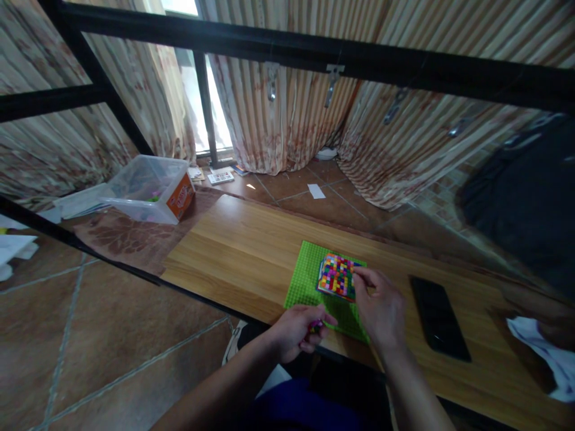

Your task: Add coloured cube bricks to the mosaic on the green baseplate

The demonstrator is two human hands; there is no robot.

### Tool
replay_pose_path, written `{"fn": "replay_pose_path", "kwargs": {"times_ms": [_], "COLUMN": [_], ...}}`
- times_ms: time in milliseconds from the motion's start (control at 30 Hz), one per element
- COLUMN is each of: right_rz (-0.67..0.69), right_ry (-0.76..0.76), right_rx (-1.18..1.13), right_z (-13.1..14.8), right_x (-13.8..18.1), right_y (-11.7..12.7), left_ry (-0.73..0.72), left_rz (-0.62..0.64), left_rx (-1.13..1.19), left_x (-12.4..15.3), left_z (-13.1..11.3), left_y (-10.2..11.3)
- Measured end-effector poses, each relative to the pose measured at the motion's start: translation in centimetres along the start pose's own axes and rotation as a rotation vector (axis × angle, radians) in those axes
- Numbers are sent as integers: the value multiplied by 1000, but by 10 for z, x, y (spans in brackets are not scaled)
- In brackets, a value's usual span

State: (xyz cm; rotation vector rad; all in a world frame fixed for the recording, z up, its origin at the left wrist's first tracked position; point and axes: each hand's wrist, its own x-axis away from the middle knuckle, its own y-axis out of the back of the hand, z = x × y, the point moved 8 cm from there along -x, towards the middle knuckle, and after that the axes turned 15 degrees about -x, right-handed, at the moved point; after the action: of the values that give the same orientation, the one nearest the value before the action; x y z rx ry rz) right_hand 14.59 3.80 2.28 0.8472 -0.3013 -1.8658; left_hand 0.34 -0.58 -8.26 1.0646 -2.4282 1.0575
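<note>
Wooden table [238,239], long and low, runs across in front of the person, giving both hands a flat surface close to the lap. Clear plastic box [148,188] sits on the floor past the table's far left end, well apart from the hands, so probably storage. Green studded plate [305,272] lies flat on the table right before the person, likely as a base within easy reach of both hands. Phone [440,317] lies flat to the right of the plate, apart from it, seemingly set aside to leave room. Right hand [381,305] comes in from lower right, forearm angled forward, back of hand up, thumb and forefinger close together at the block's right edge; can't tell if they pinch a piece. Left hand [299,332] comes in from lower left over the plate's near edge, lower fingers curled around small bricks, forefinger stretched toward the plate, probably so loose ones stay close by. Multicoloured block [335,275] is on the plate's far part, studs up, likely for access from above. Small bricks [315,327], purplish, show in the left palm; count unclear.
</note>
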Motion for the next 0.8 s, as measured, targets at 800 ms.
{"fn": "replay_pose_path", "kwargs": {"times_ms": [800], "right_rz": [-122], "right_ry": [-133], "right_rx": [-114], "right_z": [-28], "right_x": [1], "right_y": [-22], "left_ry": [80], "left_rz": [-17], "left_rx": [362], "left_x": [-1], "left_z": [-3], "left_y": [5]}}
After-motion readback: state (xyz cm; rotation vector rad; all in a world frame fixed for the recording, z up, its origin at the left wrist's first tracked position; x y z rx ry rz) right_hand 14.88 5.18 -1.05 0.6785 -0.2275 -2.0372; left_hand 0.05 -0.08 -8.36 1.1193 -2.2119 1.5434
